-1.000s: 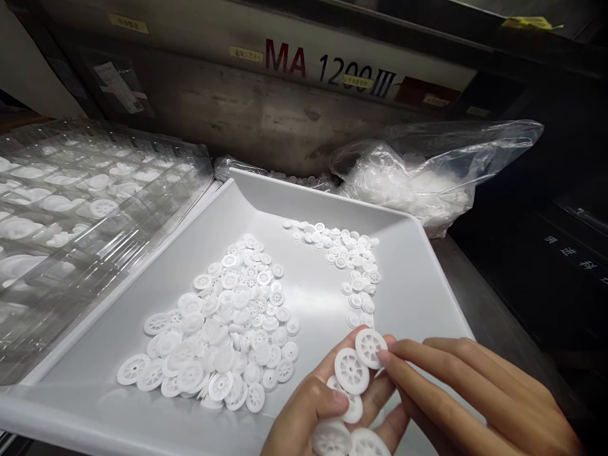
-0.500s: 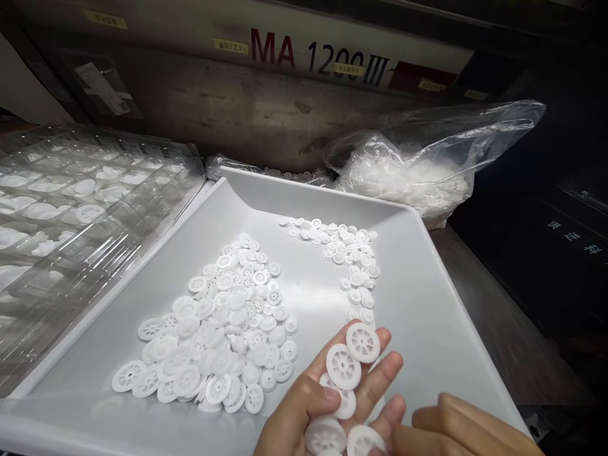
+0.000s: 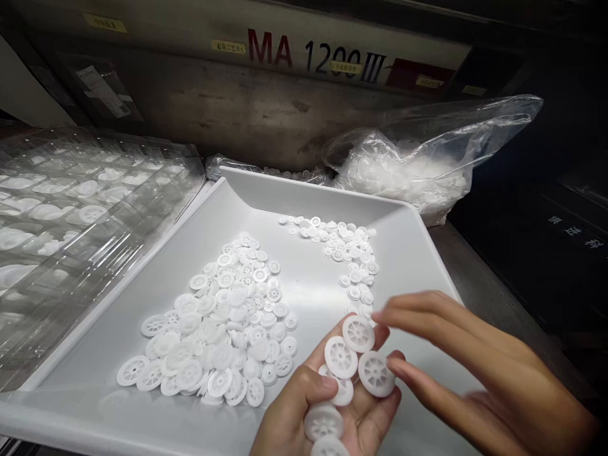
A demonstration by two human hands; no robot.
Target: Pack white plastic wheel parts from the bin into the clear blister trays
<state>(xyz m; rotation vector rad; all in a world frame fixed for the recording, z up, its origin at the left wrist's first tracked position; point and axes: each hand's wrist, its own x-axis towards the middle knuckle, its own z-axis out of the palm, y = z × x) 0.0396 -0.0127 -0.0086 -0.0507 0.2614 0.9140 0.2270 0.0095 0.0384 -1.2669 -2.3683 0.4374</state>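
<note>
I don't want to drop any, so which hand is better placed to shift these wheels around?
Probably the right hand: its thumb and fingers are spread apart, with the thumb at the edge of one white wheel. The left hand is occupied, holding several other wheels across its palm and fingers.

- Left hand (image 3: 356, 411): bare, with slim fingers and a sturdier thumb (image 3: 308, 387) whose tip is rounded.
- Right hand (image 3: 498, 367): bare as well, its fingers (image 3: 432, 313) long and slender, the skin smooth behind them.
- Behind the right hand's fingers, the wrist end (image 3: 558, 408) is bare too, dim along its edge.
- Motion blur softens the right fingertips, hiding finer detail.
</note>
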